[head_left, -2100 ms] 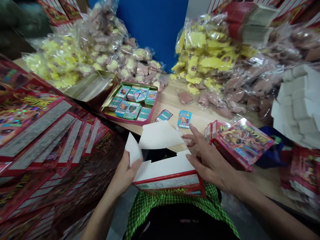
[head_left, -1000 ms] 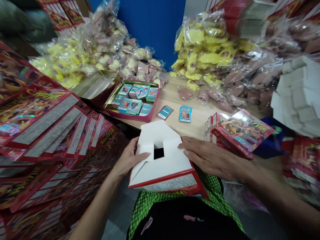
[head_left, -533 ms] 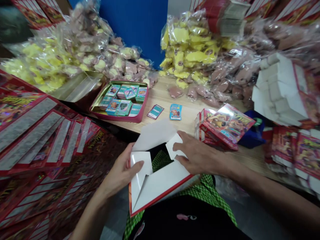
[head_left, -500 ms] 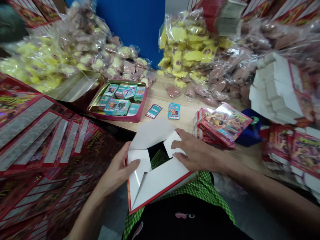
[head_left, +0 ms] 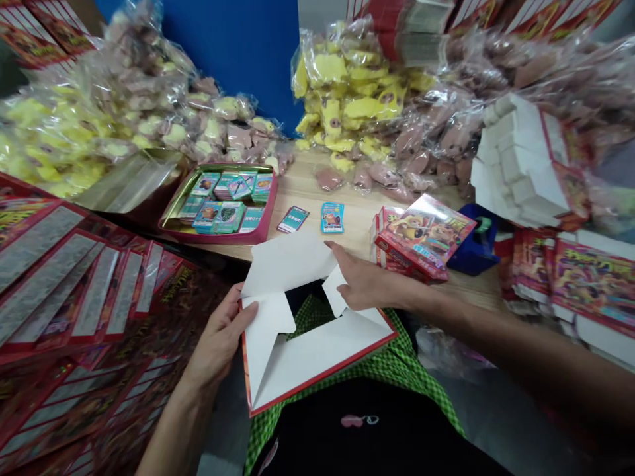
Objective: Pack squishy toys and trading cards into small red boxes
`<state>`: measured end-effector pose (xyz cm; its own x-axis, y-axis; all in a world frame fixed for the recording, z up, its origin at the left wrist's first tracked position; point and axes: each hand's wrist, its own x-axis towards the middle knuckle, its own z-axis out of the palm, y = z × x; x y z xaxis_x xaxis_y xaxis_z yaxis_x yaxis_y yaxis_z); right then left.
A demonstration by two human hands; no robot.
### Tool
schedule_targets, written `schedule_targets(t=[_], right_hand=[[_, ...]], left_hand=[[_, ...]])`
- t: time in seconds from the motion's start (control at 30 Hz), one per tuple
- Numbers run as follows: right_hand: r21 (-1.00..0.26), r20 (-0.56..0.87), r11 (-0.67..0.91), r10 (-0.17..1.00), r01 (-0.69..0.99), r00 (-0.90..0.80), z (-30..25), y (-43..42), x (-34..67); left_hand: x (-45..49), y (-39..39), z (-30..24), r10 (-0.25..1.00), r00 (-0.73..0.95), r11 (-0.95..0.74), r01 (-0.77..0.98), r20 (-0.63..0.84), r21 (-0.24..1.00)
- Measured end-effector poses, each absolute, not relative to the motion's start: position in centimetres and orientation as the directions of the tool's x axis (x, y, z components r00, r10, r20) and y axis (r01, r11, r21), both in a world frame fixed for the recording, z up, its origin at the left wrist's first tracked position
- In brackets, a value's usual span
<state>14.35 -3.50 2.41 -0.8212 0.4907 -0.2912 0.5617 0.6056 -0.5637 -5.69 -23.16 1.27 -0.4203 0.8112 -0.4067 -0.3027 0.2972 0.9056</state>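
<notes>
A cardboard box, white inside with red edges, is tilted above my lap, its flaps spread and both ends open, since green checked cloth shows through it. My left hand grips its left side, thumb on the inner white flap. On the far right corner, my right hand has its fingers at the small side flap and the large back flap; the fingertips are partly hidden. Beyond the box on the table lie a dark-edged card and a small stack of blue cards.
A pink-rimmed tin of card stacks stands at the left. Finished-looking red boxes and a blue tape dispenser sit right. Bagged yellow plush pieces pile up behind. Flattened red boxes overlap at the left.
The right hand has drawn back from the small right flap toward the far corner, and the box's right side has opened wider. The view has shifted slightly right.
</notes>
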Motion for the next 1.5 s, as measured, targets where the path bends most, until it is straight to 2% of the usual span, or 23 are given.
schedule_targets(t=[0.17,0.3,0.4,0.53,0.6,0.7,0.8,0.9,1.0,1.07,1.13,1.2,1.27,1.33,1.43,1.5], right_hand=[[-0.633,-0.215,0.611,0.452,0.476,-0.866,4.3,-3.9,14.9],[-0.663,-0.299,0.552,0.424,0.506,-0.855,7.8,-2.7,15.0],[-0.632,-0.331,0.593,0.375,0.498,-0.866,8.8,-2.2,14.9],[-0.651,-0.209,0.687,0.245,0.322,-0.947,8.0,-2.3,14.7],[-0.595,-0.186,0.743,0.245,0.308,-0.951,7.4,-2.5,14.6],[-0.439,-0.087,0.862,0.24,0.253,-0.967,6.8,-2.5,14.6],[-0.342,-0.015,0.937,0.072,0.072,-0.997,6.6,-2.3,14.7],[-0.309,-0.099,0.948,-0.11,-0.074,-0.989,6.8,-2.3,14.8],[-0.424,-0.164,0.905,-0.111,-0.032,-0.98,7.9,-2.5,15.2],[-0.542,-0.195,0.84,-0.092,0.029,-0.976,9.0,-2.3,15.6],[-0.641,-0.23,0.765,-0.127,0.052,-0.965,10.0,-1.9,15.7],[-0.688,-0.266,0.722,-0.155,0.075,-0.952,10.6,-1.6,15.5],[-0.654,-0.302,0.746,-0.099,0.13,-0.948,10.2,-1.8,14.9],[-0.536,-0.345,0.82,0.006,0.202,-0.939,9.2,-2.7,14.1],[-0.316,-0.392,0.91,0.131,0.267,-0.91,7.5,-4.5,13.2],[-0.262,-0.409,0.924,0.154,0.277,-0.899,7.1,-4.9,12.9]], left_hand=[[-5.3,-23.4,1.4,0.794,-0.502,0.289,-0.182,-0.342,0.94],[-5.9,-23.3,1.1,0.812,-0.548,0.255,0.023,-0.201,0.967],[-6.5,-23.6,1.0,0.837,-0.509,0.267,0.058,-0.202,0.962],[-7.7,-24.3,1.3,0.901,-0.381,0.233,0.021,-0.208,0.972],[-8.4,-24.3,1.4,0.931,-0.331,0.2,0.105,-0.156,0.974],[-9.0,-23.6,1.2,0.96,-0.275,0.157,0.342,-0.061,0.926],[-9.5,-23.1,1.1,0.983,-0.175,0.026,0.45,0.06,0.892],[-10.3,-23.2,1.6,0.999,-0.037,0.032,0.38,-0.019,0.925],[-10.8,-23.3,3.1,0.991,0.01,0.124,0.246,-0.13,0.961],[-10.5,-23.1,4.1,0.976,-0.045,0.217,0.246,-0.213,0.945],[-9.9,-22.6,4.9,0.94,-0.094,0.34,0.275,-0.327,0.899],[-9.4,-22.0,5.0,0.903,-0.071,0.428,0.251,-0.425,0.868],[-9.1,-21.4,4.6,0.873,-0.012,0.48,0.194,-0.487,0.855],[-9.1,-21.0,3.7,0.852,0.024,0.509,0.187,-0.522,0.84],[-9.2,-20.6,2.8,0.841,0.005,0.517,0.288,-0.541,0.806],[-9.3,-20.7,2.9,0.836,0.022,0.511,0.331,-0.548,0.793]])
